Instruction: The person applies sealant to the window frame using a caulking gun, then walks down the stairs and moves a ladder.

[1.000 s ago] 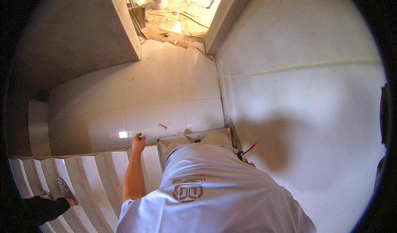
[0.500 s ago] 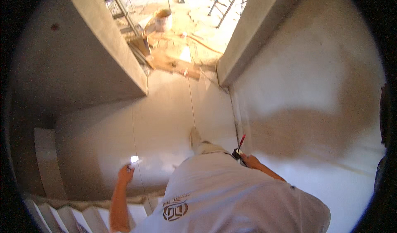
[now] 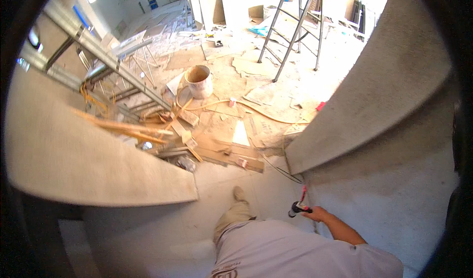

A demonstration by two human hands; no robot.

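Biggest 1st: pale tiled floor [image 3: 162, 248] nr the person, running thru a wide gap to a dusty, littered rm floor [image 3: 221, 122]. L wall [image 3: 98, 155] & R wall [image 3: 374, 110], both bare grey, flank the gap. Metal ladder [image 3: 106, 56] leans at a slant beyond L wall; dark stepladder [image 3: 297, 30] stands upright, legs spread, further back. Person's light shirt [image 3: 295, 253] fills btm centre, w/ tan trouser leg [image 3: 231, 220] ahead of it. Flat wood planks [image 3: 217, 155] lie abt the threshold, btwn the walls. Dirty white bucket [image 3: 200, 86] upright, mouth open, past the planks; yellowish hose [image 3: 268, 114] curls beside it & trails R. Tan shoe [image 3: 239, 193] on tiles. R hand [image 3: 318, 214] out in front of R wall, low; grip closed round a small black tool [image 3: 297, 209], held off the floor, red part [image 3: 303, 194] pointing up/away. L hand out of frame, can't tell its grip.
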